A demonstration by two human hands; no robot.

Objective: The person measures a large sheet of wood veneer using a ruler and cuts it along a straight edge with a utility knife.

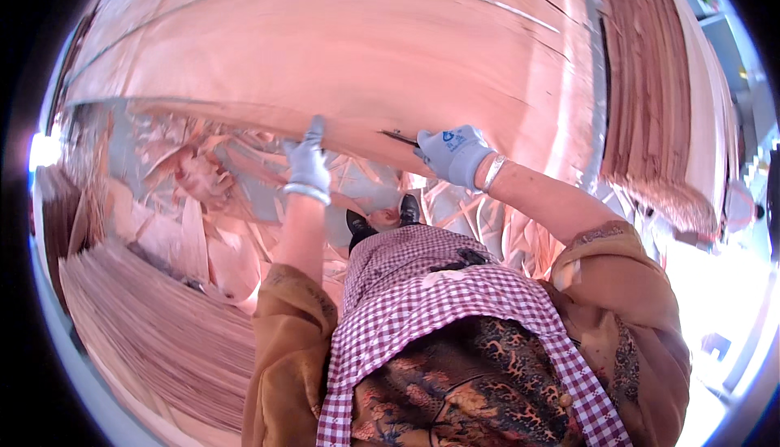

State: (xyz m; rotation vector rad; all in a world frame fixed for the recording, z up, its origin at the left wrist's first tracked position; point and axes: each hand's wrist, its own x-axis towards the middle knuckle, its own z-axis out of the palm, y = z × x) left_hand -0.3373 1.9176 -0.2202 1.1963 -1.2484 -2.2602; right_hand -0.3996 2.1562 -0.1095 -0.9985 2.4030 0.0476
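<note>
Checked apron (pixel 455 301), gloved hands (pixel 309 163), thin veneer sheet (pixel 341 49)
</note>
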